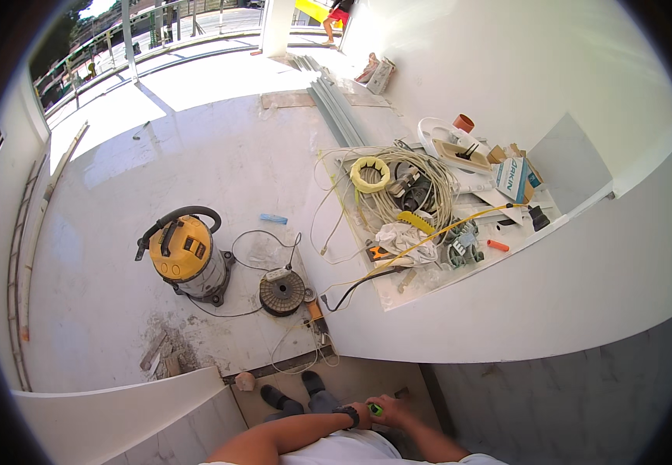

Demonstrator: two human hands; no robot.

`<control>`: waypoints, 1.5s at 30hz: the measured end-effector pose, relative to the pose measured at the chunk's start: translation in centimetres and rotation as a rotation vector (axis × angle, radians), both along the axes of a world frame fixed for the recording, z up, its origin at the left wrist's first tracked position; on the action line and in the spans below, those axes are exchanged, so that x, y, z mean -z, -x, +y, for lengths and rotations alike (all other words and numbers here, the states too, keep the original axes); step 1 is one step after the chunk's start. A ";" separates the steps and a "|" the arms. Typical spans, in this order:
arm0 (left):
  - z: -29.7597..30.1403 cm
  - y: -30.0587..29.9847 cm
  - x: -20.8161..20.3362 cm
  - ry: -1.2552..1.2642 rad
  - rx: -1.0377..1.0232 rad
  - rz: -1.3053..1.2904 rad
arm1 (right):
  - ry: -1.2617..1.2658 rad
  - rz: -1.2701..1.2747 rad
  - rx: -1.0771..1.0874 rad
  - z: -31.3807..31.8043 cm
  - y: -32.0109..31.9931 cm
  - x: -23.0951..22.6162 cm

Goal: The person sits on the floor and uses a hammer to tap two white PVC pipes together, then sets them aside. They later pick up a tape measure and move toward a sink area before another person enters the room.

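Note:
Both my hands are together low in front of me, close to my white shirt. My left hand (361,416), with a black watch (347,415) on its wrist, is closed against a small bright green and black object (374,408). My right hand (391,412) meets it from the other side, its fingers curled round the same object. Its exact kind is too small to make out. Below, my feet in dark slippers (314,381) stand on a tan floor strip beside a reddish stone lump (244,381).
A yellow-topped shop vacuum (185,248) and a cable reel (281,293) stand on the dusty floor ahead. At the right, a white ledge (398,329) bears coiled cable (436,174), a tape roll (369,174) and boxes. Long metal profiles (336,108) lie farther off; another person (336,19) is outside.

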State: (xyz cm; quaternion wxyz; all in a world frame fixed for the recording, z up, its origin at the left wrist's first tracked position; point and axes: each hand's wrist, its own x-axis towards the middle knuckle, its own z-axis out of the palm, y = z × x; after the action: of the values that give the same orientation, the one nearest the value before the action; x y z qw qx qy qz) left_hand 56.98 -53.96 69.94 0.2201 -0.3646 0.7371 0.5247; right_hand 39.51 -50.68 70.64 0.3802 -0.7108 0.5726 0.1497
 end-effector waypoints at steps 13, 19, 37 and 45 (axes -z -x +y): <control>-3.9 -3.9 -5.8 0.221 -0.158 -0.021 | -0.356 -0.679 0.296 -2.8 -1.4 0.7; -4.5 -5.3 -6.2 0.292 -0.212 -0.040 | -0.327 -0.825 0.175 -5.0 -4.3 2.8; -2.5 -5.8 -3.7 0.261 -0.416 0.057 | -0.259 -0.672 0.083 -6.4 -6.5 1.3; -4.0 -6.8 -6.3 0.179 -0.466 0.034 | -0.149 -0.627 0.151 -6.3 -6.0 0.0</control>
State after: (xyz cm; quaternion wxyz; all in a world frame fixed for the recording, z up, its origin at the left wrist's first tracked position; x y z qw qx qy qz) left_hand 63.75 -57.96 76.28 0.0477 -0.5340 0.6803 0.4998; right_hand 45.51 -56.99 70.63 0.5987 -0.6480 0.4664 -0.0637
